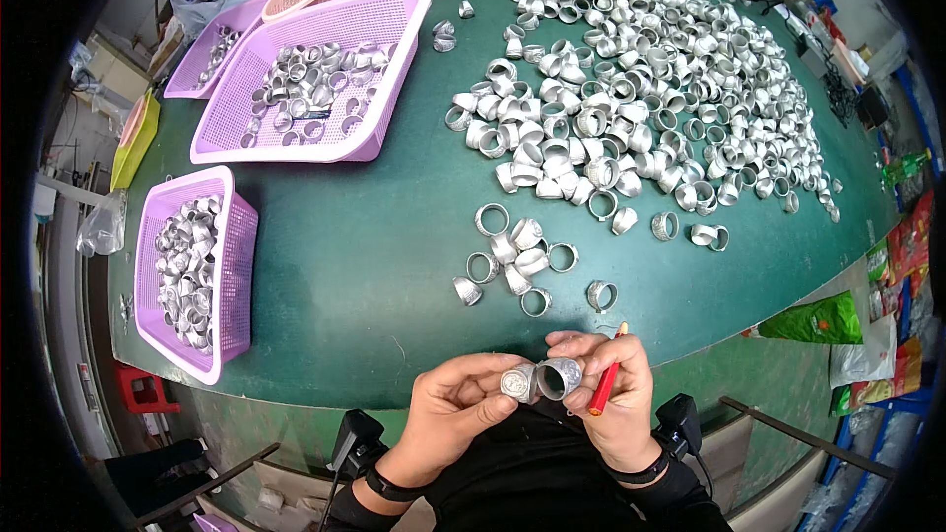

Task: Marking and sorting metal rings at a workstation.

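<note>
Near the table's front edge, my left hand [445, 416] pinches a silver metal ring [516, 384] between thumb and fingers, its round embossed face turned up. Right beside it, my right hand [628, 412] grips a second, wide silver ring [569, 370] with its hollow opening showing. A slim red pen [604, 388] with a pale tip is also held between the fingers of that hand, pointing up and away. The two rings are side by side and seem to touch. Just beyond my hands lies a small loose group of similar rings [530, 261].
A large heap of silver rings [631, 89] covers the right and far part of the green table [335, 266]. At the left stand a small purple basket [236, 276] full of rings and a larger purple basket [370, 143] partly filled. Snack bags [813, 320] lie beyond the right edge.
</note>
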Motion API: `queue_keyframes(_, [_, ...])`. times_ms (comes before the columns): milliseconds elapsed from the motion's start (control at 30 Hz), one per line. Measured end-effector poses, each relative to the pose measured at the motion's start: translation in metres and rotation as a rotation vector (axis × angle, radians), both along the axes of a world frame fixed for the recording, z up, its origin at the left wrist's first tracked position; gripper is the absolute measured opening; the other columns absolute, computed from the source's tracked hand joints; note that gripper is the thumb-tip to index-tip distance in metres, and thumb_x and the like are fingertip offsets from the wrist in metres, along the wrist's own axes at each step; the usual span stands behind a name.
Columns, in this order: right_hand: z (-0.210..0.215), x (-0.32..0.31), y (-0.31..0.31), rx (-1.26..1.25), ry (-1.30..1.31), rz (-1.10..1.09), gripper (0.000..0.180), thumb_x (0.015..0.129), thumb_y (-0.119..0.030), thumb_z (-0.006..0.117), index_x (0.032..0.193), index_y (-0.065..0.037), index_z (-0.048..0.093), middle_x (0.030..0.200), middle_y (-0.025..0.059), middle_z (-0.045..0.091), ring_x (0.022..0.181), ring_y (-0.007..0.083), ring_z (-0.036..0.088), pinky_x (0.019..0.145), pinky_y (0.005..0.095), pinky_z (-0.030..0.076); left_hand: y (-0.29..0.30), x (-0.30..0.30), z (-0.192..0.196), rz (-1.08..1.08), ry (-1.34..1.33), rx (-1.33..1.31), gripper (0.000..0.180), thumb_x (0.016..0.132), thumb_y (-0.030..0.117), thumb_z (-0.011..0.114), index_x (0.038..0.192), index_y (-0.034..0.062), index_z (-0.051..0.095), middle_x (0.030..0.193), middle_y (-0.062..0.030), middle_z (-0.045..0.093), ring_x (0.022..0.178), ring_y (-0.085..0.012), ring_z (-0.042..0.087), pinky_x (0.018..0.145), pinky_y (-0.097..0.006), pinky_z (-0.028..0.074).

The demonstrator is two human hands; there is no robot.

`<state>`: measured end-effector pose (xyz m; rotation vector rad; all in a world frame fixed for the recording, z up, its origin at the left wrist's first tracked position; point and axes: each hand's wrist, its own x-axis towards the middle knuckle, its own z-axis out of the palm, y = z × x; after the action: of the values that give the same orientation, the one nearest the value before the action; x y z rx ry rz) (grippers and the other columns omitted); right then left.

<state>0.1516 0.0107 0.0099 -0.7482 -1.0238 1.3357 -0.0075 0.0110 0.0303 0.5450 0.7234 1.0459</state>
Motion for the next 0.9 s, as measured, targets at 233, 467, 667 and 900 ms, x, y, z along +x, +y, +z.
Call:
queue_keyframes(233, [0.010,0.008,-0.001,0.012,-0.142,-0.014,0.036,0.067,0.008,0.064,0.093,-0.002,0.041,0.100,0.0166,0.050,0.096,0.0239,0.053,0.080,0.0320,0.045,0.005,0.003,0.009,0.092,0.716,0.532,0.035,0.065,-0.007,0.066,0.099,-0.0019,0.055,0.097,-0.0114,0.051,0.081,-0.0176,0.055,0.069,-0.026,0.052])
queue_keyframes(467, [0.014,0.010,-0.001,0.024,-0.396,-0.020,0.037,0.064,0.003,0.069,0.091,-0.003,0.046,0.095,0.0144,0.054,0.090,0.0212,0.055,0.075,0.0297,0.046,0.005,0.002,0.006,0.101,0.989,0.715,0.037,0.060,-0.002,0.072,0.093,-0.0002,0.058,0.088,-0.0112,0.053,0.074,-0.0170,0.055,0.059,-0.025,0.049])
queue_keyframes(667, [0.006,0.021,0.014,0.177,-1.018,-0.072,0.029,0.062,-0.007,0.072,0.079,-0.004,0.048,0.087,0.0090,0.059,0.076,0.0292,0.053,0.070,0.0362,0.040,0.005,-0.001,-0.005,0.121,1.165,0.757,0.033,0.059,0.002,0.073,0.089,-0.0003,0.058,0.082,-0.0101,0.056,0.071,-0.0187,0.055,0.059,-0.027,0.046])
queue_keyframes(900, [0.013,0.012,-0.003,-0.101,-0.306,0.090,0.047,0.086,-0.043,0.040,0.098,0.001,0.050,0.071,0.0102,0.054,0.058,0.0129,0.046,0.057,0.0237,0.040,-0.001,-0.001,-0.022,0.108,1.317,0.781,0.030,0.058,0.005,0.073,0.085,-0.0006,0.060,0.080,-0.0088,0.056,0.069,-0.0230,0.054,0.061,-0.029,0.044])
